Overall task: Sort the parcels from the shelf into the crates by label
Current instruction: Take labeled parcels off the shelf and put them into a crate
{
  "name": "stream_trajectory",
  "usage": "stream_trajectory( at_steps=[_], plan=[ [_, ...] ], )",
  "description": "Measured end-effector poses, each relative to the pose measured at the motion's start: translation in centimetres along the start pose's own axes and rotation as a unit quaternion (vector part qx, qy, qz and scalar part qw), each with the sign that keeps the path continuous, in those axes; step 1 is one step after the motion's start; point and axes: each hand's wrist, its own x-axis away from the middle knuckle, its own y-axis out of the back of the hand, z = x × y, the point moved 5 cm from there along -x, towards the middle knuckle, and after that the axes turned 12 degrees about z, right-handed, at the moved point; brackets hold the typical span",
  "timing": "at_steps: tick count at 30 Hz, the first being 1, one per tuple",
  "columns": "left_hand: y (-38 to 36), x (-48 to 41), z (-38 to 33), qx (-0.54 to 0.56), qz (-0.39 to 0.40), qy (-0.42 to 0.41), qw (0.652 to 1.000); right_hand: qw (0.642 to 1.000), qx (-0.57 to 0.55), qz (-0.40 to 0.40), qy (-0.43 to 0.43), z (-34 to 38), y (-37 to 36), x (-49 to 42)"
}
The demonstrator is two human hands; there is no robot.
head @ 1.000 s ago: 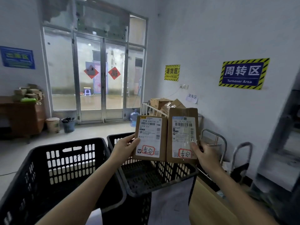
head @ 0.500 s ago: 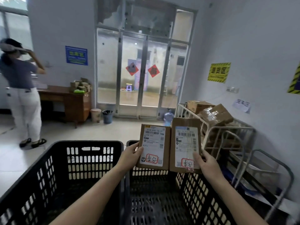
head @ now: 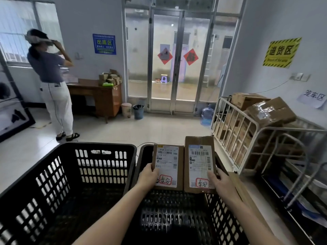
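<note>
Parcels, two, labelled: left parcel [head: 167, 167] pinched at its 7 o'clock corner by left hand [head: 147, 176], right parcel [head: 199, 164] likewise at 5 o'clock by right hand [head: 221, 183]. Both side by side above right crate [head: 177, 220].

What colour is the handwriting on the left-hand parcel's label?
Red handwriting, ringed in red, on a white label; head view shows it.

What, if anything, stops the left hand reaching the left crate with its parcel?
Likely nothing, so yes: the left hand holds the left parcel above the right crate, the left crate sits right beside it, top open, and nothing shows between them.
</note>
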Motion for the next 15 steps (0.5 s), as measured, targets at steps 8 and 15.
stream_trajectory(
  at_steps=[8,15],
  plan=[
    [-2.0,-2.9,3.9,0.018,-0.021,0.086,0.996,0.996,-0.043,0.047,-0.069,-5.1,-1.9,-4.1],
    [-3.7,-4.4,6.7,0.030,-0.052,0.123,0.991,0.990,-0.064,0.042,-0.115,-9.6,-3.8,-5.0]
  ],
)
